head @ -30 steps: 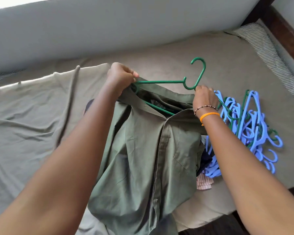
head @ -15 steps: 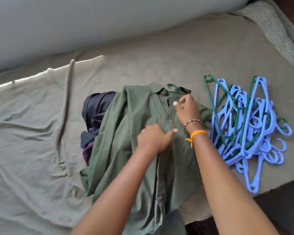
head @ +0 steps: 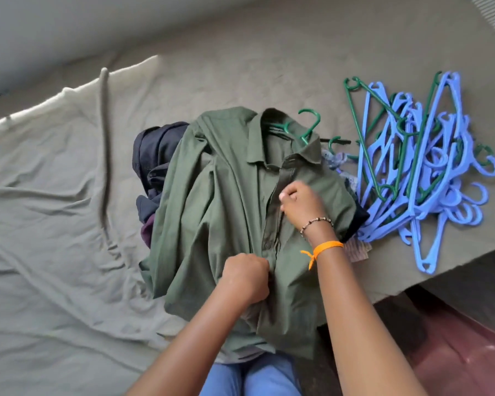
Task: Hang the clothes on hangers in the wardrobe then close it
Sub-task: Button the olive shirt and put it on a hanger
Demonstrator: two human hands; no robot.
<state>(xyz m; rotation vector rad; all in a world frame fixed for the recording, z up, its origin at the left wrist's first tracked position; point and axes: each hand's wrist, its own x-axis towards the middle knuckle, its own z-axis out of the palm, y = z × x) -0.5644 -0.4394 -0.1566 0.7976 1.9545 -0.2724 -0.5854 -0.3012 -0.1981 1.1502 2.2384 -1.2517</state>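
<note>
An olive green shirt (head: 212, 201) lies front up on the bed, over a pile of dark clothes (head: 155, 155). A green hanger (head: 309, 125) sits inside it, its hook poking out of the collar. My left hand (head: 245, 277) pinches the left edge of the button placket low down. My right hand (head: 302, 202), with a bead bracelet and an orange band on the wrist, grips the right placket edge higher up. The wardrobe is out of view.
A heap of blue and green hangers (head: 420, 172) lies to the right of the shirt, near the bed's edge. A wrinkled beige sheet (head: 55, 210) covers the bed. A grey wall (head: 97, 24) runs behind. Reddish floor (head: 455, 352) shows at lower right.
The shirt, held up on the hanger a second ago, now lies flat on the bed. Both hands left the hanger and moved down to the shirt's front opening.
</note>
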